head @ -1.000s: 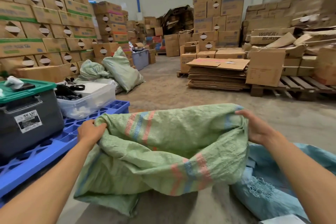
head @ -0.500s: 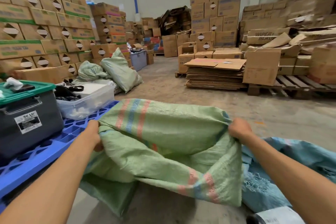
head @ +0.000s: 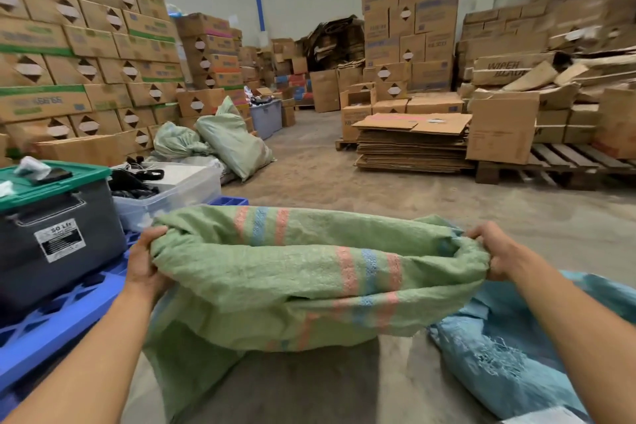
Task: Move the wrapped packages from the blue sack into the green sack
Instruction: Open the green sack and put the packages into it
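Green sack [head: 309, 272] at centre, mouth stretched open between both hands. Left hand [head: 144, 265], at 9 o'clock, and right hand [head: 495, 251], at 3 o'clock, each close their grip on its rim. Blue sack [head: 516, 348] lies on the floor at 4 o'clock.

Green sack [head: 275, 272]: coarse woven plastic cloth, matt. Blue sack [head: 509, 354]: same weave, frayed. Pallet [head: 51, 327]: glossy blue plastic. Boxes [head: 500, 126]: matt cardboard. Floor [head: 344, 189]: rough concrete.

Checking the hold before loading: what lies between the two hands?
In the head view, only the green sack, its mouth stretched open from the left hand to the right hand.
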Demonstrator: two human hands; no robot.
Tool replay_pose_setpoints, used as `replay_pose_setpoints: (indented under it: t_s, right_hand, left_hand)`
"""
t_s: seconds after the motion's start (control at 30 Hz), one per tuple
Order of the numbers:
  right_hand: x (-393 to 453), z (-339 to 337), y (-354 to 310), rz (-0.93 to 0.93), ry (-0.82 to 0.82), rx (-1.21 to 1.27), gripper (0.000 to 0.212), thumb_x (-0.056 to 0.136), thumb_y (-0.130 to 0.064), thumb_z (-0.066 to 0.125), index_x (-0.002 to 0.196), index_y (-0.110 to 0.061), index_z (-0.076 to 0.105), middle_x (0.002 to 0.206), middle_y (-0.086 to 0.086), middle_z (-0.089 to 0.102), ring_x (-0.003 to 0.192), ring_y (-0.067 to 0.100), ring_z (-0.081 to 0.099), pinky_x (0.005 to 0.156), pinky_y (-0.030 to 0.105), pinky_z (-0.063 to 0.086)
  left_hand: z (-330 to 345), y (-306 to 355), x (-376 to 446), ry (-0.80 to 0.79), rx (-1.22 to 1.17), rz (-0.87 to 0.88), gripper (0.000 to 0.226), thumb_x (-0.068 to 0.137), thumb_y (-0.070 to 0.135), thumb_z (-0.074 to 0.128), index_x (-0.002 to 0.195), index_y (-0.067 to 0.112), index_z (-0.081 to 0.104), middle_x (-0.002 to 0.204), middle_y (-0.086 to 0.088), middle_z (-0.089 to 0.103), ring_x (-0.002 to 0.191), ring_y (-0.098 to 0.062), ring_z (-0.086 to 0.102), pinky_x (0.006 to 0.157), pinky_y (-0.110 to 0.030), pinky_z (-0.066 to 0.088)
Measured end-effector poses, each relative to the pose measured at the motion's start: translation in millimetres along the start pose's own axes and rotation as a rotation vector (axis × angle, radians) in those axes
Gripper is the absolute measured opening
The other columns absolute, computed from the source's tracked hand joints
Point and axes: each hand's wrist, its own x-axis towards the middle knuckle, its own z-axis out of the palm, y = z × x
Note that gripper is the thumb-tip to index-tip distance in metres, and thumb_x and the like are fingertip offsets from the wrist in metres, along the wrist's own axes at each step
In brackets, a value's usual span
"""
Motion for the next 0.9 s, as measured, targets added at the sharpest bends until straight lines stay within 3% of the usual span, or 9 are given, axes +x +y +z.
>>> replay_pose_setpoints:
  t_s: [0.07,0.13,0.23,0.37,0.5,0.6,0.67,0.73,0.9]
  right_hand:
    - [-0.9,5.3,-5.7,-0.076,-0.089,-0.081,0.021,0.086,-0.015,0.047,0.091,-0.001,0.061,0.073,0.017,0.068,0.06,0.03,0.067,0.056,0.036,0.06]
    - [-1.6,5.3,-12.6,-0.182,-0.22,-0.132,0.03,0.086,-0.023,0.06,0.108,-0.004,0.062,0.093,0.017,0.071,0.078,0.031,0.07,0.069,0.038,0.06]
    - [3.0,0.6,-19.7,-0.326,-0.246,-0.389,0.073,0.069,-0.007,0.085,0.131,-0.011,0.046,0.121,0.02,0.06,0.106,0.038,0.065,0.083,0.045,0.057]
    - [11.4,14.9,-14.3,-0.635,0.121,-0.833,0.058,0.075,0.008,0.07,0.125,-0.016,0.054,0.114,0.01,0.054,0.112,0.036,0.055,0.095,0.048,0.051]
    - [11.1,40.3,16.2,-0.722,0.617,-1.153,0.06,0.086,0.003,0.042,0.134,-0.032,0.053,0.12,0.018,0.054,0.114,0.04,0.048,0.091,0.046,0.045]
    - [11.1,49.8,27.1,-0.532,0.498,-0.811,0.045,0.09,0.002,0.04,0.125,-0.019,0.061,0.108,0.021,0.066,0.095,0.033,0.065,0.077,0.039,0.054]
    - [4.9,47.5,19.3,-0.25,0.288,-0.252,0.023,0.099,0.0,0.042,0.108,0.001,0.063,0.077,0.022,0.067,0.058,0.02,0.07,0.057,0.03,0.057]
    - [-3.1,32.9,13.4,-0.044,0.208,0.069,0.032,0.105,-0.007,0.034,0.086,0.003,0.058,0.06,0.018,0.065,0.045,0.026,0.065,0.064,0.035,0.058]
    - [-11.8,-9.0,0.8,0.018,0.308,0.047,0.028,0.082,-0.003,0.031,0.087,0.0,0.058,0.077,0.02,0.067,0.057,0.035,0.067,0.032,0.043,0.05]
  left_hand:
    - [-2.2,1.2,15.2,0.108,0.094,0.04,0.043,0.092,0.015,0.033,0.081,0.009,0.074,0.08,-0.009,0.073,0.072,-0.024,0.072,0.068,-0.037,0.061]
    - [0.4,2.1,22.4,0.189,0.329,-0.032,0.027,0.082,0.01,0.039,0.087,0.008,0.066,0.076,-0.01,0.07,0.066,-0.025,0.069,0.069,-0.034,0.058]
    - [7.7,-1.3,31.4,0.284,0.77,-0.098,0.019,0.086,0.009,0.054,0.1,0.005,0.066,0.088,-0.009,0.069,0.075,-0.024,0.064,0.071,-0.031,0.05]
    - [21.0,-14.3,34.7,0.616,1.209,0.039,0.037,0.085,0.011,0.064,0.118,-0.007,0.06,0.123,-0.026,0.061,0.112,-0.039,0.057,0.088,-0.04,0.044]
    - [11.2,-26.1,77.1,0.602,0.614,-0.036,0.038,0.076,0.01,0.064,0.114,0.007,0.059,0.119,-0.016,0.066,0.091,-0.027,0.065,0.073,-0.047,0.052]
    - [39.7,-25.9,51.7,0.463,0.354,-0.206,0.012,0.086,0.022,0.063,0.089,0.011,0.065,0.091,-0.005,0.07,0.078,-0.019,0.065,0.073,-0.04,0.053]
    - [41.7,-23.5,37.3,0.495,0.37,-0.269,0.024,0.095,0.026,0.049,0.079,0.012,0.061,0.088,-0.004,0.065,0.075,-0.02,0.061,0.076,-0.034,0.052]
    - [26.3,-20.9,31.9,0.429,0.411,-0.315,0.036,0.091,0.024,0.035,0.085,0.006,0.066,0.092,-0.012,0.068,0.077,-0.029,0.062,0.069,-0.04,0.051]
    - [-7.7,-6.7,1.7,0.217,0.526,-0.406,0.046,0.08,0.01,0.034,0.037,0.009,0.052,0.042,-0.01,0.053,0.036,-0.025,0.056,0.043,-0.027,0.05]
